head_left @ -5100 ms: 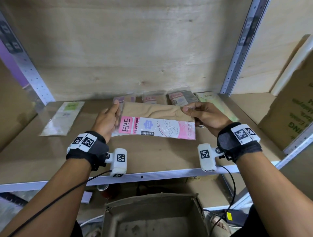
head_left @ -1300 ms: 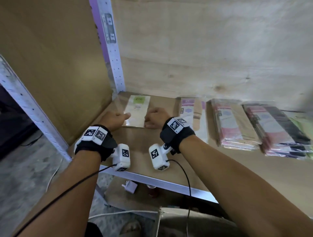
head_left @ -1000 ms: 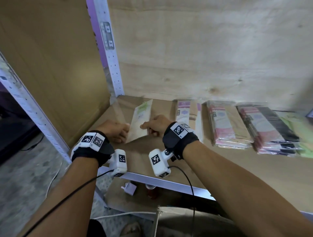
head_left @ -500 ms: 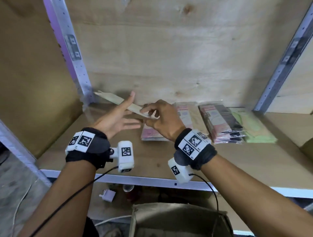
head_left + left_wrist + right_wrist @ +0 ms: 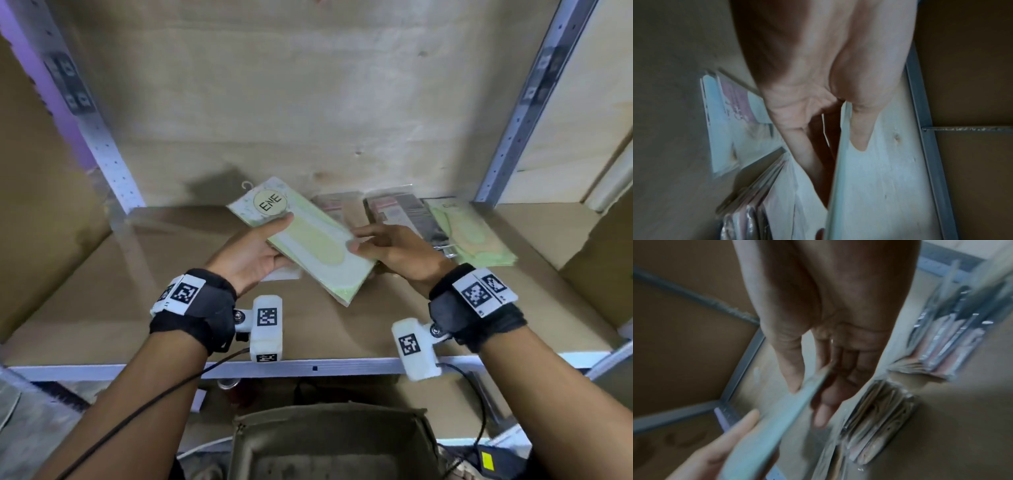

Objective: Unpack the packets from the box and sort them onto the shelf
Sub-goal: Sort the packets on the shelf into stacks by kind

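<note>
A pale green packet (image 5: 308,240) with a round ENE label is held face up above the wooden shelf (image 5: 102,308). My left hand (image 5: 274,240) grips its left end, thumb (image 5: 859,139) on top and fingers underneath. My right hand (image 5: 363,241) pinches the packet's right edge, thumb (image 5: 793,369) above and fingers (image 5: 828,402) below. In the right wrist view the packet (image 5: 777,418) shows edge-on and blurred. The open cardboard box (image 5: 329,442) stands below the shelf's front edge, and what I see of its inside is bare.
Along the shelf's back lie a pink and beige stack (image 5: 329,205), a pink and black stack (image 5: 400,212) and a green stack (image 5: 472,236). A pale packet (image 5: 281,274) lies under my left hand. Metal uprights (image 5: 102,150) flank the bay; cardboard sheets line both sides.
The green packet came off the shelf's left end, moved right to the middle and turned face up. My left hand, open half a second ago, now grips it.
</note>
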The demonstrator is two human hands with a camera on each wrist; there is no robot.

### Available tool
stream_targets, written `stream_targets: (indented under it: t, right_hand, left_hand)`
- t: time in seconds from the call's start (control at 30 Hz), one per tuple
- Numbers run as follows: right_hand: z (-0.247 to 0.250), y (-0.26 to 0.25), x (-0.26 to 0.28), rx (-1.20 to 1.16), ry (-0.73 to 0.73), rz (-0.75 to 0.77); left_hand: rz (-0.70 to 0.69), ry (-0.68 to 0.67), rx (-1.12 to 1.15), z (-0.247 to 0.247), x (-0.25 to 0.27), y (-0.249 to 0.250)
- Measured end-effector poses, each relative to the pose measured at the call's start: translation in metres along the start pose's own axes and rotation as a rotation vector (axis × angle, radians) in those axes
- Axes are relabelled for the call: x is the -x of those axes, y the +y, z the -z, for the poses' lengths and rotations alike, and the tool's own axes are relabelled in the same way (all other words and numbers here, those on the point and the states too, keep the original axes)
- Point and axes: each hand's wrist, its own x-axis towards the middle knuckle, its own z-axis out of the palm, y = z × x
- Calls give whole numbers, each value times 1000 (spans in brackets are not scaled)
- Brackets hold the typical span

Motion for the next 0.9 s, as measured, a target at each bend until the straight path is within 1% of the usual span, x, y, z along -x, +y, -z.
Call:
stream_targets:
  t: [0.03,0.1,0.17,0.23,0.37,0.5,0.6,0.67,0.73,0.9]
  right_hand:
    - [4,2,2,-41,-28,-8]
    - [11,2,4,-78,-28,-3]
    - [18,1,6,-65,-27,-11]
    - [24,0,9,-22,-44,-18]
    - [29,4,16,18,-72,-38]
    - [31,7,18,37,-116,-44]
    - [32,10,18,17,-125,-19]
    - [33,11,18,2,-132,-10]
    - [36,12,18,-3,-132,-4]
    - [45,16,21,-71,-86,1]
  left_hand:
    - [-12,18,-19,-1,-4,-3]
    - [-39,108,-31,0,-10,-4]
    - [-54,201,6,4,-12,-2]
    - [-79,262,19,9,-13,0]
    - [-89,361,-92,8,-14,-6]
    - [-106,463,-145,1,-15,-12]
    - [-36,472,-120,-1,-18,-12]
    - [20,425,-26,-2,-19,-12]
    - [46,351,58,-3,-21,-12]
    - [-27,278,134,-9,-21,-15]
